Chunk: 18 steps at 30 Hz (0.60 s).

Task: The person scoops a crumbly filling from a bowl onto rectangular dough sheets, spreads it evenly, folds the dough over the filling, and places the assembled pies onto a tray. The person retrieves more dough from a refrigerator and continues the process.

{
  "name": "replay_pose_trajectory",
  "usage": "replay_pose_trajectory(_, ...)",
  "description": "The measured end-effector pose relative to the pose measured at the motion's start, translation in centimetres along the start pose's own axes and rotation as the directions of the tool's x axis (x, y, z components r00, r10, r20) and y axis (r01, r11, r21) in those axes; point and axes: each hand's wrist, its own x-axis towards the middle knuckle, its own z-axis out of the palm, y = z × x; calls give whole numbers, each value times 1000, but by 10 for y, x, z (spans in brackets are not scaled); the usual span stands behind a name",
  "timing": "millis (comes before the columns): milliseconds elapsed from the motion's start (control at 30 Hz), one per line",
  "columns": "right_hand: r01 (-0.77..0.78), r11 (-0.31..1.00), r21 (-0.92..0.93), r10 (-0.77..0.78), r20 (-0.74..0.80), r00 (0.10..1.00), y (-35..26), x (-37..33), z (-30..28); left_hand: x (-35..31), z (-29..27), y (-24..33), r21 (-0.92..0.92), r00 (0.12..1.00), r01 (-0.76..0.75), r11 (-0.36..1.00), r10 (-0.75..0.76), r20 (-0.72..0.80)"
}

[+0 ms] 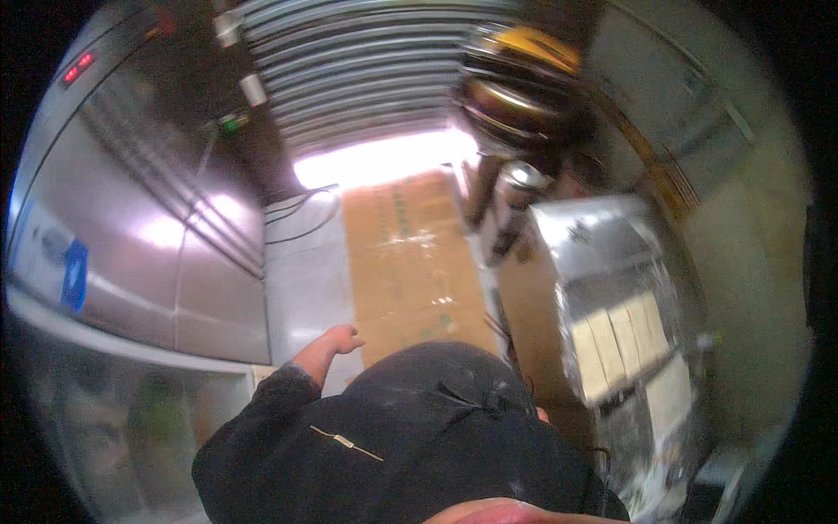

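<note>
My left hand point(339, 341) hangs at my left side, above the edge of a long brown cardboard sheet point(415, 262) on the floor. It is blurred and its fingers look partly curled, with nothing visible in them. Only a small bit of my right hand point(543, 416) shows past the right side of my dark top; its fingers are hidden. To my right, beyond that hand, several pale rectangular blocks point(618, 345) lie in a row on a shiny, plastic-covered surface point(602, 236).
A steel cabinet point(131, 183) with a blue item point(75, 275) on it lines the left. Ahead hangs a ribbed metal shutter point(367, 79), bright light at its base. A silver-topped canister point(522, 177) and dark, rounded stacked objects point(515, 100) stand far right. Cables point(301, 223) cross the floor.
</note>
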Motion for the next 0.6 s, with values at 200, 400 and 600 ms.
replay_pose_trajectory(200, 48, 994, 101, -63, 144, 988, -157, 152, -99, 32, -77, -40, -284, 961, 28, 958, -103, -255)
replay_pose_trajectory(400, 379, 866, -326, -286, 299, 911, -154, 313, -44, 40, -80, -107, -310, 943, 197, 930, -266, -198)
replay_pose_trajectory(600, 564, 734, -378, -315, 547, 776, -244, 512, -120, -41, -8, -184, -568, 787, 411, 713, -592, -174)
